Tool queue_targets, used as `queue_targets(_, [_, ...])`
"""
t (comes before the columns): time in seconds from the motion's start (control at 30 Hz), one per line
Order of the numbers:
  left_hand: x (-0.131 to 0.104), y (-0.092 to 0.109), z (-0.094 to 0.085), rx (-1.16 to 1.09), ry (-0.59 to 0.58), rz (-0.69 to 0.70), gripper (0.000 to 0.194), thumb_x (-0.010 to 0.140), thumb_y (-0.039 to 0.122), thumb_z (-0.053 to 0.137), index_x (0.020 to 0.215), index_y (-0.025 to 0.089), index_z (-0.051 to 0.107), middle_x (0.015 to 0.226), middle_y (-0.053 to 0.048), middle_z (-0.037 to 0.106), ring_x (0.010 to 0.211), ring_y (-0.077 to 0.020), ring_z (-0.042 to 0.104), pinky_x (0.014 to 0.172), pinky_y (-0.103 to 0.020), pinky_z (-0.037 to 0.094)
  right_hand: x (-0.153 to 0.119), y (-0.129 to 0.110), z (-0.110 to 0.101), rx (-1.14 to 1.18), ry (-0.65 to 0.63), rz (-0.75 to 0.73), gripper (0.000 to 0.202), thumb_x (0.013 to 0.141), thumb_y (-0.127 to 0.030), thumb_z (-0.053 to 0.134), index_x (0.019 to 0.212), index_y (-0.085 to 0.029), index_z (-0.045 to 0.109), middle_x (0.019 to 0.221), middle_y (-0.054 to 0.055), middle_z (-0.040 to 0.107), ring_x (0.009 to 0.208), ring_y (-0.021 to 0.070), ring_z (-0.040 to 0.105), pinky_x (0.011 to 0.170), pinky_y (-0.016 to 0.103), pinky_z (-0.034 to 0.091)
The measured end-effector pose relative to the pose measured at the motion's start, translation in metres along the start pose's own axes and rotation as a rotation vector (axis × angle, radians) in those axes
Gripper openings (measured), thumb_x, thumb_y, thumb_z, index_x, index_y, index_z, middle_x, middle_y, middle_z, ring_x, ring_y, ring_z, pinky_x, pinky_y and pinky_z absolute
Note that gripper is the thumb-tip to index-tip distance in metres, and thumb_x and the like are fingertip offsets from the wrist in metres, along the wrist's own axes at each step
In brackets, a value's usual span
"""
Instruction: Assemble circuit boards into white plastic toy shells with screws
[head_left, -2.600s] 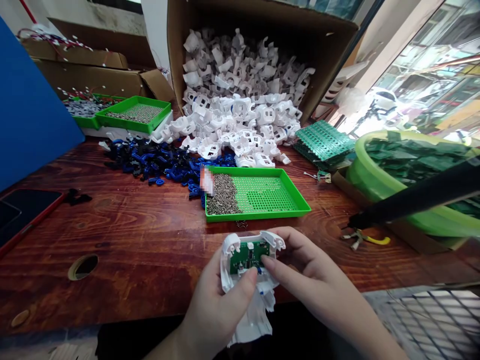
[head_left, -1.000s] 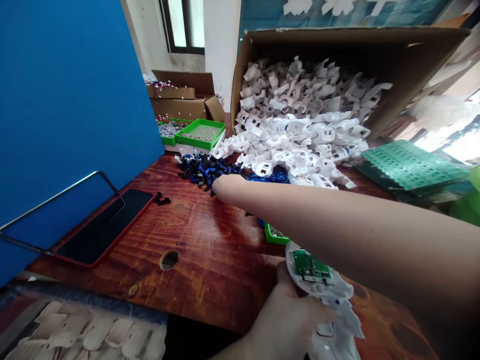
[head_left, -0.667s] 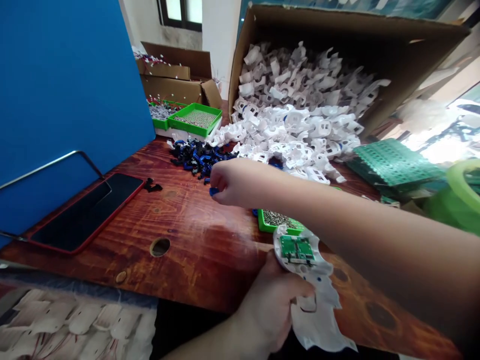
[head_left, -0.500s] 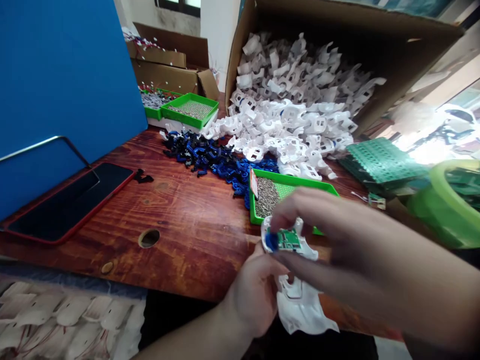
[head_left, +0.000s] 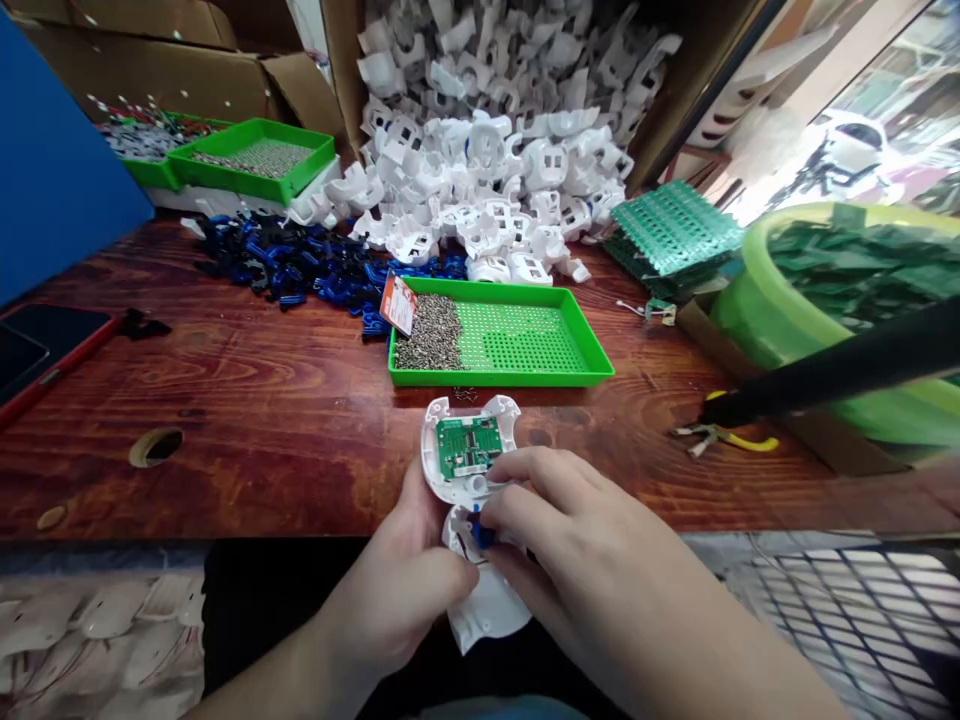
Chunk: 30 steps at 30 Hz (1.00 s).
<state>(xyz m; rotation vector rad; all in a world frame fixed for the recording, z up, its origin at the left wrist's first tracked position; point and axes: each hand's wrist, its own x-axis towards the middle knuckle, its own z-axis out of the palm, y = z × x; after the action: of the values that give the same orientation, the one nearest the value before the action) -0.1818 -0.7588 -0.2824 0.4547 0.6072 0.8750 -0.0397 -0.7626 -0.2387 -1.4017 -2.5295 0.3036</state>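
Observation:
A white plastic housing [head_left: 489, 608] is held in front of me at the table's edge, with a green circuit board [head_left: 469, 442] seated in its upper part. My left hand [head_left: 401, 580] is closed around the housing's left side, thumb across its lower section. Just below the board, a small blue plastic part [head_left: 482, 533] sits at the narrow middle of the housing. The fingers of my right hand [head_left: 570, 530] are bent together and pinch this blue part against the housing. Its far side is hidden by those fingers.
Ahead lies a green tray [head_left: 596, 365] with small metal screws [head_left: 431, 335]. Behind it are blue and black parts [head_left: 300, 260] and heaped white housings [head_left: 487, 200]. Yellow-handled pliers [head_left: 739, 440], stacked green boards [head_left: 675, 230] and a yellow-green tub [head_left: 757, 290] are at right.
My view has swung right. The blue part, earlier beside the circuit board, is now below it, and my right hand has come down along the housing with it. The left hand keeps its hold.

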Motion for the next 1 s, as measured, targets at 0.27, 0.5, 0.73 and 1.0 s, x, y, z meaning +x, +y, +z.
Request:
queue_targets(0.27, [-0.010, -0.016, 0.012, 0.309, 0.138, 0.085, 0.062, 0.070, -0.001, 0.059, 0.122, 0.025, 0.036, 0.122, -0.005, 0.058, 0.113, -0.0207, 0.054, 0.092, -0.029, 0.043, -0.017, 0.002, 0.008, 0.028, 0.054, 0.037, 0.019, 0.072, -0.009, 0.061, 0.089, -0.017, 0.058, 0.100, 0.008, 0.058, 0.087, 0.0219, 0.057, 0.069, 0.036, 0.055])
queue_targets(0.5, [-0.017, -0.019, 0.024, 0.240, 0.149, 0.140, 0.050, 0.068, 0.007, 0.067, 0.112, 0.021, 0.046, 0.106, -0.005, 0.066, 0.100, -0.0232, 0.062, 0.081, -0.029, 0.049, -0.032, 0.008, 0.000, 0.126, 0.120, -0.042, 0.011, 0.081, -0.016, 0.057, 0.091, -0.019, 0.062, 0.106, 0.006, 0.058, 0.090, 0.0173, 0.058, 0.076, 0.030, 0.054])
queue_targets(0.73, [-0.022, -0.026, 0.040, 0.273, 0.280, 0.175, 0.066, 0.060, 0.004, 0.072, 0.116, 0.022, 0.044, 0.107, -0.005, 0.067, 0.101, -0.0216, 0.062, 0.084, -0.026, 0.048, -0.039, 0.009, 0.000, 0.034, 0.187, -0.131, 0.014, 0.083, -0.015, 0.054, 0.090, -0.020, 0.065, 0.102, 0.004, 0.061, 0.089, 0.0155, 0.057, 0.075, 0.027, 0.051])
queue_targets(1.0, [-0.011, -0.024, 0.033, 0.346, 0.445, 0.151, 0.076, 0.061, 0.020, 0.076, 0.126, 0.021, 0.037, 0.101, -0.006, 0.070, 0.093, -0.0229, 0.065, 0.086, -0.033, 0.048, -0.066, 0.028, 0.006, 0.234, 0.675, 0.038, 0.027, 0.076, -0.007, 0.056, 0.099, -0.022, 0.054, 0.100, 0.004, 0.054, 0.096, 0.0139, 0.054, 0.084, 0.025, 0.046])
